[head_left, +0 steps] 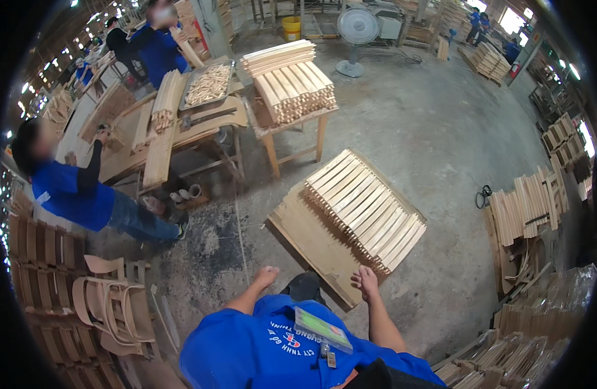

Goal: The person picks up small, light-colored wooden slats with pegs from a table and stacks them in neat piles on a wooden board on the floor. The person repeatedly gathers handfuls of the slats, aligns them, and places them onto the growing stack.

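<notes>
My left hand (267, 277) hangs low in front of me over the concrete floor, its fingers loosely closed with nothing showing in them. On the other side, my right hand (364, 282) is by the near corner of a flat wooden board (298, 223), fingers partly curled and apart, holding nothing. Rows of pale, slightly curved wooden slats (366, 214) are stacked across the board's right part. Its left part is bare. Whether my right hand touches the stack cannot be made out from above.
Beyond the board, a small wooden table (269, 133) carries more stacked slats (292, 87). Left, a co-worker in blue (74, 191) stands at a workbench (126, 165) with a tray of small wooden pieces (209, 84). Chair frames (117, 305), a fan (358, 29) and slat piles (528, 201) stand around.
</notes>
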Tool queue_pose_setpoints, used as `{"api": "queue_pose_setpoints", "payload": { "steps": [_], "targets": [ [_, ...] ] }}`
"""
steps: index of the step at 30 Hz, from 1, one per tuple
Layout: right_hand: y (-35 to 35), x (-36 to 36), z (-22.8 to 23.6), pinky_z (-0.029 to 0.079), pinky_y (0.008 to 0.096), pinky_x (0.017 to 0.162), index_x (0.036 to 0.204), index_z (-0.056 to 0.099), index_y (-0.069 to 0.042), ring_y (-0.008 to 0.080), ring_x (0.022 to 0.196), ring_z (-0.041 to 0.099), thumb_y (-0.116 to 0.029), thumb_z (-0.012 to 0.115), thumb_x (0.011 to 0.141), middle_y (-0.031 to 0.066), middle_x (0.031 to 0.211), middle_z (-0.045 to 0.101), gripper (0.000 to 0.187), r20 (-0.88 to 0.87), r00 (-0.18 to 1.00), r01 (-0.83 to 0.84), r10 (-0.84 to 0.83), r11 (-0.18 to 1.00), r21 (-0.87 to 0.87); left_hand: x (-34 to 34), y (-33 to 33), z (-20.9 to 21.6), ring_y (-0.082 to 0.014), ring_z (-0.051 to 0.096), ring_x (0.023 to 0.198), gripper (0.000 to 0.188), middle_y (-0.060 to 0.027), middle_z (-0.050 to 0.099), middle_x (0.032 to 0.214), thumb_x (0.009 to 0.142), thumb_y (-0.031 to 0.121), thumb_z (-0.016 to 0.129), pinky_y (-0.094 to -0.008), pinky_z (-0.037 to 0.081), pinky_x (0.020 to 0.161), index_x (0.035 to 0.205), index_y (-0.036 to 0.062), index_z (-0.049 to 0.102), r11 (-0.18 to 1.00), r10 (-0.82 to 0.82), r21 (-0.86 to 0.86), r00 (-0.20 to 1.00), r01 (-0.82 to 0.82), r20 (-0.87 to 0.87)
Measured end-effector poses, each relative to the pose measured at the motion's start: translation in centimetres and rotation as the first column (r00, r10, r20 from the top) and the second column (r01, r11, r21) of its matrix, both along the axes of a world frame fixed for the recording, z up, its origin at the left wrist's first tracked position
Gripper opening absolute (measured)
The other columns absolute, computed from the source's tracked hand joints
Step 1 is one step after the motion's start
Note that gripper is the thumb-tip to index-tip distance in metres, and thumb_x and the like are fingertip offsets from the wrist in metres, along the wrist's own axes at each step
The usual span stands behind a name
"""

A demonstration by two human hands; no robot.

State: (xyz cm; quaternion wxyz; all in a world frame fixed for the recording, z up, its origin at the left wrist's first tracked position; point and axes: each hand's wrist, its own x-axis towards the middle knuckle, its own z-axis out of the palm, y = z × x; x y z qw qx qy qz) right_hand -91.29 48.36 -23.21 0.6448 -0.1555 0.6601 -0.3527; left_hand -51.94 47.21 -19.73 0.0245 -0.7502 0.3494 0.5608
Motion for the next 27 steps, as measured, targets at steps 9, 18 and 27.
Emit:
{"api": "queue_pose_setpoints", "payload": {
  "steps": [9, 18, 27],
  "targets": [
    [15.1, 3.2, -1.1, 0.055, 0.0453, 0.064, 0.122, 0.058, -0.006, 0.0277, 0.073, 0.067, -0.036, 0.058, 0.105, 0.0114, 0.092, 0.067, 0.034, -0.142, 0.961, 0.271, -0.237, 0.905, 0.328, 10.6, 5.4, 2.0, -0.0434, 0.073, 0.108, 0.062, -0.0262, 0.077, 0.106, 0.095, 0.055, 0.056, -0.0491, 0.054, 0.094, 0.109, -0.0014, 0.079, 0.946, -0.218, 0.275, 0.965, 0.173, 0.143],
    [17.3, 15.9, -1.9, 0.056, 0.0480, 0.079, 0.126, 0.061, -0.001, 0.0335, 0.094, 0.065, -0.048, 0.061, 0.103, 0.0184, 0.117, 0.064, 0.052, -0.188, 0.979, 0.027, 0.084, 0.854, 0.520, 21.3, -11.2, 3.9, -0.0266, 0.070, 0.080, 0.047, -0.0142, 0.074, 0.093, 0.096, 0.040, 0.066, -0.0453, 0.054, 0.068, 0.113, -0.0036, 0.074, 0.984, -0.032, -0.178, 0.999, 0.025, -0.040],
    [-2.7, 28.6, 1.2, 0.054, 0.0399, 0.095, 0.125, 0.071, 0.000, 0.0260, 0.109, 0.069, -0.041, 0.070, 0.099, 0.0171, 0.118, 0.075, 0.049, -0.532, 0.833, 0.167, -0.151, 0.986, -0.019, 29.1, -23.2, 7.1, -0.0179, 0.051, 0.049, 0.023, -0.0024, 0.053, 0.067, 0.102, 0.027, 0.059, -0.0333, 0.035, 0.041, 0.089, 0.0094, 0.061, 0.993, 0.105, -0.053, 0.993, -0.107, -0.048]
  ]
}}
